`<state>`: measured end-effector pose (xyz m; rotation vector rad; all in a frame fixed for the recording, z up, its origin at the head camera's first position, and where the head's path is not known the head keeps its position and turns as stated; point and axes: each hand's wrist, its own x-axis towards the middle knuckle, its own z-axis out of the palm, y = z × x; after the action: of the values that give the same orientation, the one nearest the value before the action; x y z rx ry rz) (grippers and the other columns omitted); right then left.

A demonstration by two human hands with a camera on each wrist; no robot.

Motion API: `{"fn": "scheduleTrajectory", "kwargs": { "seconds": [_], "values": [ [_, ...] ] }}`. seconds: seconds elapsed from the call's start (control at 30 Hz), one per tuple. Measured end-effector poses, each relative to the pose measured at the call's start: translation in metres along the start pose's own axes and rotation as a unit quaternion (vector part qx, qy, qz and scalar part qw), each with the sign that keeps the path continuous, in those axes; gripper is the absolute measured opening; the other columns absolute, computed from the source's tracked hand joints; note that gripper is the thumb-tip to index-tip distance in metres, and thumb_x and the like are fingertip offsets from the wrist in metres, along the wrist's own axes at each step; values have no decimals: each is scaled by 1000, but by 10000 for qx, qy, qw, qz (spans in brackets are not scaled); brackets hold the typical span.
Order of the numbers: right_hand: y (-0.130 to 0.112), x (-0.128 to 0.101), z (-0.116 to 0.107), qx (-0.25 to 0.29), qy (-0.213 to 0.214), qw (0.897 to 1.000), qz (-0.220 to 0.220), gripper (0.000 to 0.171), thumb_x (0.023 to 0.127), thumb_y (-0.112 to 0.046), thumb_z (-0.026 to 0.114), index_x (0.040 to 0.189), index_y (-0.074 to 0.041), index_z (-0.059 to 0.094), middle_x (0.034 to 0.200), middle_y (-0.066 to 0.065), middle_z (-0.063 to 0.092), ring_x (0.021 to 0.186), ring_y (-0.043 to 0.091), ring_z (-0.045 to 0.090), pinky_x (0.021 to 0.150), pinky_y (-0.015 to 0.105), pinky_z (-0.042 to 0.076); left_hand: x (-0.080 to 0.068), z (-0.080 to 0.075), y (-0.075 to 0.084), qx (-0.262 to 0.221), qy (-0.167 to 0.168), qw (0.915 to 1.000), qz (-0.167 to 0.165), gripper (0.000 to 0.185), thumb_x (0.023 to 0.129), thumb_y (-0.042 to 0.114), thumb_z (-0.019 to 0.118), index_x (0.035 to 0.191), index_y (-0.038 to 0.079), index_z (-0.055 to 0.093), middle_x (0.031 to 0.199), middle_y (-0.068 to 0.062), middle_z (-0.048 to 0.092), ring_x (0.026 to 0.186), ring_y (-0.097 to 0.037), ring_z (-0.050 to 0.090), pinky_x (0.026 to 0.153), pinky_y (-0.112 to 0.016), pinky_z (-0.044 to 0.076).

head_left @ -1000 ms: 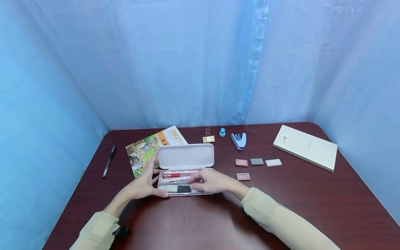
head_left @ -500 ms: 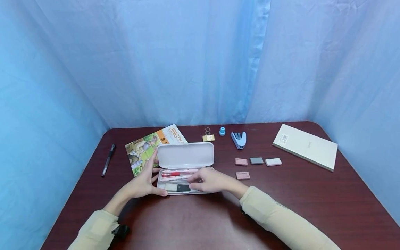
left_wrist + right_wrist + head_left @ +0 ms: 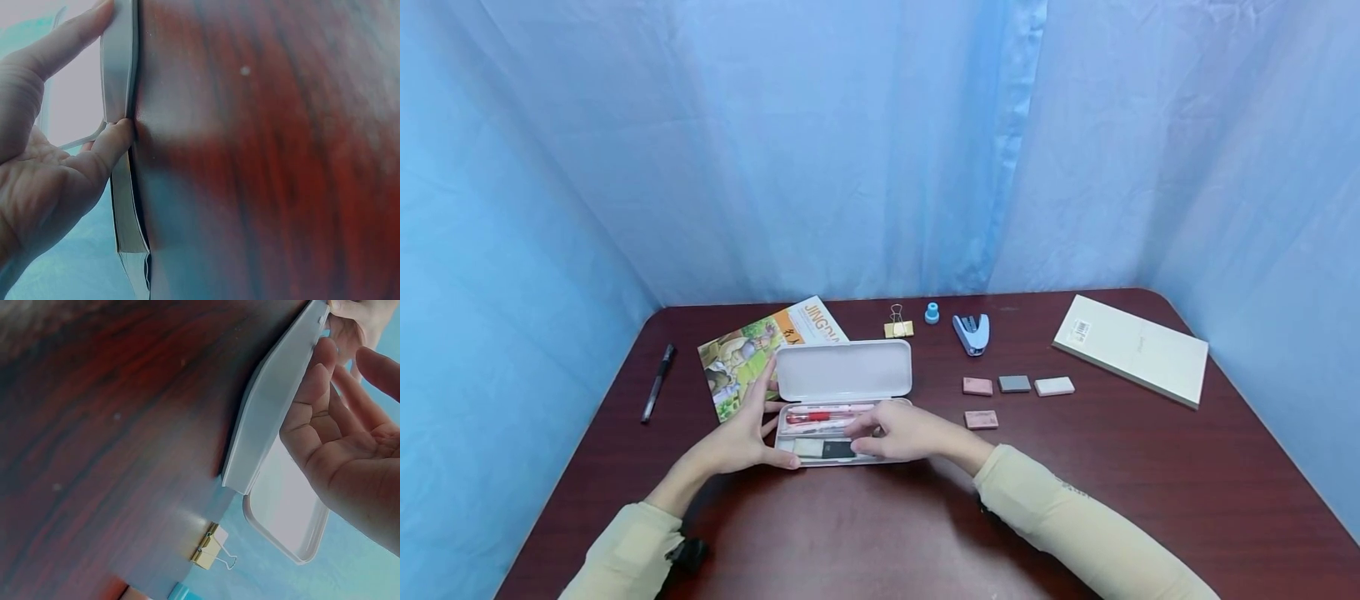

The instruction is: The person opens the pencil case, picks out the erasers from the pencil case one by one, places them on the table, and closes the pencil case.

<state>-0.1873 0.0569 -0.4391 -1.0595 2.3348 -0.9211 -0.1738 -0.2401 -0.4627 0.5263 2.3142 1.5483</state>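
A white pencil case [image 3: 844,372] lies open in front of me, lid tilted back. Pens, one a red pen [image 3: 818,417], fill its rear compartment. In the front compartment a white eraser [image 3: 808,448] sits against a dark eraser [image 3: 838,450]. My left hand [image 3: 739,435] grips the case's left end, thumb at the front corner and fingers spread along the side and lid. Over the case's right half, my right hand [image 3: 898,431] reaches in with bent fingers, thumb beside the dark eraser. Whether it pinches anything is hidden, also in the right wrist view.
Right of the case lie two pink erasers [image 3: 977,387], a grey eraser [image 3: 1014,383] and a white eraser [image 3: 1054,386]. Behind are a binder clip [image 3: 898,329], a small blue object [image 3: 932,313] and a stapler [image 3: 972,335]. A notebook [image 3: 1135,350], magazine [image 3: 737,367] and black pen [image 3: 658,383] flank these.
Both hands keep their places at the pencil case. The whole head view shifts slightly upward and left; nothing on the table has visibly moved.
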Motion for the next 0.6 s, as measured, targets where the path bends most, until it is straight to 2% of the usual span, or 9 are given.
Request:
{"fn": "scheduleTrajectory", "kwargs": {
  "seconds": [0.13,0.37,0.6],
  "values": [
    [-3,0,0,81,39,10000,5,28,96,-13,69,123,-7,74,111,1,74,89,5,61,83,25,54,0,-1,0,6,-12,10000,19,144,70,12,95,160,39,-13,151,-17,15,139,-43,38,111,-55,37],
    [-5,4,3,419,83,9991,-24,28,90,-5,75,119,-4,74,94,-1,73,74,10,61,71,21,52,0,0,-2,23,-20,10000,38,144,70,13,96,160,39,-14,150,-17,16,138,-43,38,110,-54,38],
    [-7,9,10,288,128,9995,-94,32,83,-6,83,114,-1,75,91,3,73,78,1,64,79,19,54,0,0,-1,4,22,10000,1,148,67,13,98,160,39,-15,150,-15,16,138,-40,40,110,-52,40]
  ]
}}
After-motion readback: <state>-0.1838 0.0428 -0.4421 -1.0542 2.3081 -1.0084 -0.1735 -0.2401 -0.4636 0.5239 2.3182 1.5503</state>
